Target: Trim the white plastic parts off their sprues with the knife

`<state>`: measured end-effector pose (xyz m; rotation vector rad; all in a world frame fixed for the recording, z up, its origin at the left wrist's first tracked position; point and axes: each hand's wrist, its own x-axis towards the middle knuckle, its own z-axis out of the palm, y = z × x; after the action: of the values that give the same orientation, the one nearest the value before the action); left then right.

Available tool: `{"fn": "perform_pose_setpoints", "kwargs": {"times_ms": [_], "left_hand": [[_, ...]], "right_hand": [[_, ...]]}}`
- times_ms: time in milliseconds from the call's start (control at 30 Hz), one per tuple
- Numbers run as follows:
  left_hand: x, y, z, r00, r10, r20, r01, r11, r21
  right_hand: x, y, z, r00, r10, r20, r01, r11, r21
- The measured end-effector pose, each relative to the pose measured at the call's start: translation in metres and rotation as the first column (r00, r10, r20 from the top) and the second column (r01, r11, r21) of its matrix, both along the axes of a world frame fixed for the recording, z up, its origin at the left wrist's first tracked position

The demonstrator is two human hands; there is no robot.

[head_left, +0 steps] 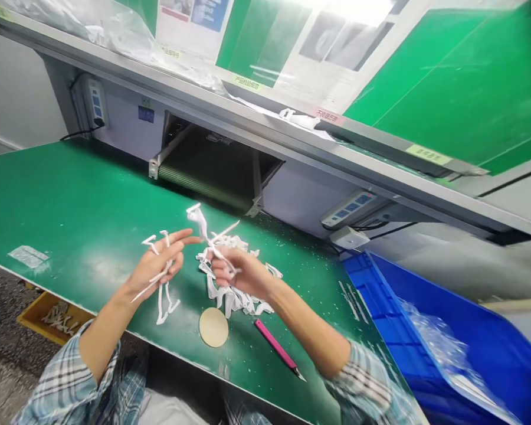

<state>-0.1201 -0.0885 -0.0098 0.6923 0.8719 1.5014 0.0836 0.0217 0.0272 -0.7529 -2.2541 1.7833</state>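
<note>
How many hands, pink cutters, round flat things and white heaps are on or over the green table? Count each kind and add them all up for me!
Hands: 2, a left hand and a right hand
Pink cutter: 1
Round tan disc: 1
White heap: 1 (its pieces overlap too much to count)
Total: 5

Smooth green tabletop (92, 195) | on its middle, a loose pile of small white pieces (231, 299) | nearer the front edge, a round beige disc (213, 327) | right of it, a pink-handled knife (277, 345) | at left, a flat transparent plastic bag (29, 256)
</note>
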Motion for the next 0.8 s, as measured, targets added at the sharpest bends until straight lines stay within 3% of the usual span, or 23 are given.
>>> {"fn": "perform_pose_setpoints", "kwargs": {"times_ms": [33, 100, 133, 167, 200, 333, 433, 800], "left_hand": [[0.010, 0.004, 0.004, 0.997, -0.073, -0.031, 0.073, 0.997, 0.010], [0.029, 0.010, 0.010, 0.983, -0.169, -0.078, 0.172, 0.985, 0.035], [0.038, 0.013, 0.012, 0.976, -0.195, -0.098, 0.199, 0.979, 0.043], [0.045, 0.015, 0.013, 0.971, -0.211, -0.114, 0.217, 0.975, 0.046], [0.052, 0.016, 0.013, 0.967, -0.221, -0.124, 0.228, 0.973, 0.042], [0.071, 0.019, 0.012, 0.965, -0.216, -0.151, 0.218, 0.976, -0.001], [0.079, 0.018, 0.009, 0.963, -0.210, -0.170, 0.209, 0.978, -0.024], [0.082, 0.016, 0.005, 0.953, -0.213, -0.216, 0.204, 0.977, -0.060]], "right_hand": [[0.013, -0.019, -0.001, 0.997, -0.038, -0.065, 0.017, 0.955, -0.296], [0.033, -0.052, -0.008, 0.978, -0.150, -0.144, 0.000, 0.695, -0.719], [0.040, -0.066, -0.012, 0.960, -0.222, -0.173, -0.014, 0.575, -0.818], [0.046, -0.079, -0.016, 0.938, -0.288, -0.195, -0.018, 0.519, -0.854], [0.050, -0.089, -0.020, 0.911, -0.350, -0.217, -0.009, 0.509, -0.861], [0.062, -0.117, -0.029, 0.807, -0.508, -0.302, 0.127, 0.648, -0.751], [0.070, -0.128, -0.032, 0.769, -0.551, -0.324, 0.203, 0.691, -0.694], [0.065, -0.142, -0.046, 0.685, -0.659, -0.311, 0.109, 0.515, -0.850]]}}
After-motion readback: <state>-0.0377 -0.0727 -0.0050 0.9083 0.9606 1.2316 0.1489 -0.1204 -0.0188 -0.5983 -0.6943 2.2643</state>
